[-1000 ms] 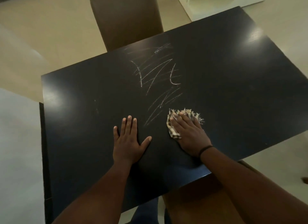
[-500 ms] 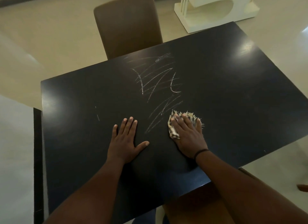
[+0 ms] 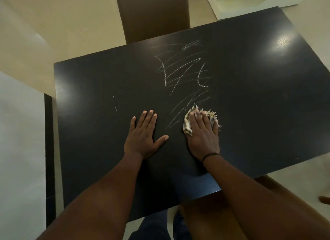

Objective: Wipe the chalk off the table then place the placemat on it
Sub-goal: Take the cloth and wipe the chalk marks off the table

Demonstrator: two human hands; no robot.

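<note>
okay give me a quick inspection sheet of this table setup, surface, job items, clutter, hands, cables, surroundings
Surface: dark rectangular table, glossy, with light glare patches.
Job's things: white chalk scribbles in the middle, plus a short stray chalk mark to the left; striped frayed cloth at the scribbles' near end. No placemat seen.
Clutter: nothing seen.
Hands: left hand flat on the table, fingers straight; right hand pressing the cloth down with flat fingers, thin black wristband on that wrist.
Cables: nothing seen.
Surroundings: brown chair at the far side, white furniture piece beyond the far right corner, pale floor.
</note>
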